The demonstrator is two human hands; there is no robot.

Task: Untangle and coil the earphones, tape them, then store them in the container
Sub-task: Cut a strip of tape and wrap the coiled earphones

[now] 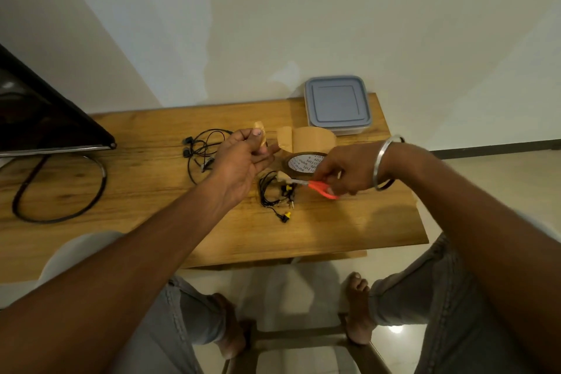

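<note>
My left hand point(243, 158) is raised over the wooden table point(121, 188) and pinches a small cut strip of brown tape point(260, 132) between thumb and fingers. My right hand point(349, 168) holds orange-handled scissors point(318, 188), blades pointing left, low over the table. A brown tape roll point(309, 146) stands between my hands with a loose flap on its left. Coiled black earphones with yellow buds point(277, 194) lie below the roll. A second, loose black pair of earphones point(203, 150) lies to the left. The grey lidded container point(337, 103) sits shut at the back right.
A dark monitor point(42, 118) on a looped metal stand point(60, 188) fills the table's left side. The table's right edge runs close to my right forearm. My knees and bare feet, a stool frame and a white chair are below the front edge.
</note>
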